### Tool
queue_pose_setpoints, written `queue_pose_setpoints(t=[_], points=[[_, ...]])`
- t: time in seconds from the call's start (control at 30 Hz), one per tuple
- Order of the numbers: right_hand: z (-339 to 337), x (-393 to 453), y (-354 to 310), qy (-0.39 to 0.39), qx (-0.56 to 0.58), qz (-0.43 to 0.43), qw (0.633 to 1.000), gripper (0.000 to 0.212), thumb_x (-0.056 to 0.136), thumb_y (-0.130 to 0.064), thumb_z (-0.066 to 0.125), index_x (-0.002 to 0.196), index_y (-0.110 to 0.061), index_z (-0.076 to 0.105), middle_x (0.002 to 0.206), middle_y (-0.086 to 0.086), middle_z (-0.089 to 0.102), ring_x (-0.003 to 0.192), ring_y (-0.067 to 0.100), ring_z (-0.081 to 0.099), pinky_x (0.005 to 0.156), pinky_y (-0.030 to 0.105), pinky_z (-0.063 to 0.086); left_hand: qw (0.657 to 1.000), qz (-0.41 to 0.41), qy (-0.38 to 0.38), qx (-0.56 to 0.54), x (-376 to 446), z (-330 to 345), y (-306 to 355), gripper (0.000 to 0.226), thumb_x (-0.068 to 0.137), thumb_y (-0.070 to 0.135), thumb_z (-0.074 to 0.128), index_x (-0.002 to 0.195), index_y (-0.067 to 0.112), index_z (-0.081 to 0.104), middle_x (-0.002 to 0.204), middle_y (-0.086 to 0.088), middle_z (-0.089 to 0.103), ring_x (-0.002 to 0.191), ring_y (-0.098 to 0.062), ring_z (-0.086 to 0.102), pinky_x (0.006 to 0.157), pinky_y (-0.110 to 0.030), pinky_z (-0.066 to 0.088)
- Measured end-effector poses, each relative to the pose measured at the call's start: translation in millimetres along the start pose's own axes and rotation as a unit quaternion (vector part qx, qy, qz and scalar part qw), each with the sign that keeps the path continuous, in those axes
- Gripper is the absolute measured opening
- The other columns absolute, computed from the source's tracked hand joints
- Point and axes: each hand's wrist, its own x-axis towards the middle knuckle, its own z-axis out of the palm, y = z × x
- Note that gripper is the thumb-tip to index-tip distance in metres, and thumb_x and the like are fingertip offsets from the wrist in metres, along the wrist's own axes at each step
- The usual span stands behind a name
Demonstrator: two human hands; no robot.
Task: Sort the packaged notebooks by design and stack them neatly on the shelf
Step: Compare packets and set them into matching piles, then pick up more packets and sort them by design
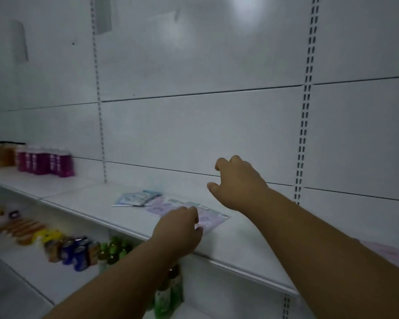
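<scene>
Head view: white metal shelf (83,199), smooth flat deck, slotted uprights on a plain white back panel (194,125). Frame is soft and blurred.

Two flat, glossy plastic-wrapped notebook packs lie on the shelf deck. Pinkish-lilac notebook pack (182,209) sits nearest the front edge, lying skewed to it. Blue notebook pack (137,198) lies just behind and left of it, edges touching or slightly overlapping, can't tell which.

Left hand (179,231) rests palm-down on the near corner of the pinkish-lilac pack, fingers curled together onto the wrap; pressing or pinching the edge, can't tell.

Right hand (238,183) hangs in the air above the shelf, right of the packs, fingers loosely curled with a gap to the thumb, holding nothing.

Far left on the same shelf: a row of magenta bottles (45,162), upright, tight together.

Lower shelf (28,261): cans (76,252) in a cluster, green bottles (115,249) beside them, orange and yellow packets (25,229) further left. Left forearm crosses in front of more green bottles.

Pale pink sheet (389,252) at the right edge, partly hidden by the right forearm.
</scene>
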Motion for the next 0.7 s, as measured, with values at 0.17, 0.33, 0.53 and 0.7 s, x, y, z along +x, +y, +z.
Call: queue_pose_setpoints(t=[0.17,0.33,0.53,0.7], points=[[51.3,41.6,-70.1,-0.032,0.039,-0.003,0.999,0.046,0.085,-0.046,0.054,0.121,-0.019,0.05,0.119,0.01,0.051,0.105,0.028,0.052,0.086,0.043,0.05,0.999,-0.033,-0.021,0.024,6.0,-21.1,-95.0,0.027,0.086,0.046,0.056,0.104,0.026,0.057,0.106,0.004,0.065,0.094,-0.015,0.058,0.082,-0.029,0.048],[99.0,87.4,-93.4,-0.051,0.034,-0.009,0.998,0.046,0.086,-0.047,0.054,0.122,-0.019,0.049,0.12,0.01,0.05,0.105,0.028,0.052,0.086,0.041,0.049,0.997,-0.066,-0.004,0.027,43.8,-6.7,-154.3,0.031,0.087,0.044,0.053,0.109,0.024,0.059,0.108,0.0,0.066,0.096,-0.019,0.06,0.083,-0.032,0.05],[155.3,144.0,-105.8,-0.076,0.037,-0.012,0.996,0.045,0.085,-0.048,0.055,0.12,-0.019,0.05,0.119,0.009,0.05,0.106,0.029,0.051,0.086,0.041,0.048,0.989,-0.121,0.013,0.079,95.5,17.4,-219.5,0.033,0.083,0.045,0.052,0.106,0.022,0.059,0.108,-0.004,0.064,0.098,-0.025,0.059,0.081,-0.033,0.049],[193.0,178.7,-118.3,-0.087,0.032,0.0,0.996,0.045,0.085,-0.049,0.055,0.119,-0.02,0.05,0.116,0.008,0.05,0.102,0.028,0.053,0.08,0.038,0.046,0.972,-0.175,-0.066,0.145,136.9,33.9,-266.6,0.062,0.074,0.069,0.046,0.114,0.023,0.05,0.112,-0.005,0.061,0.099,-0.024,0.055,0.078,-0.037,0.042]])
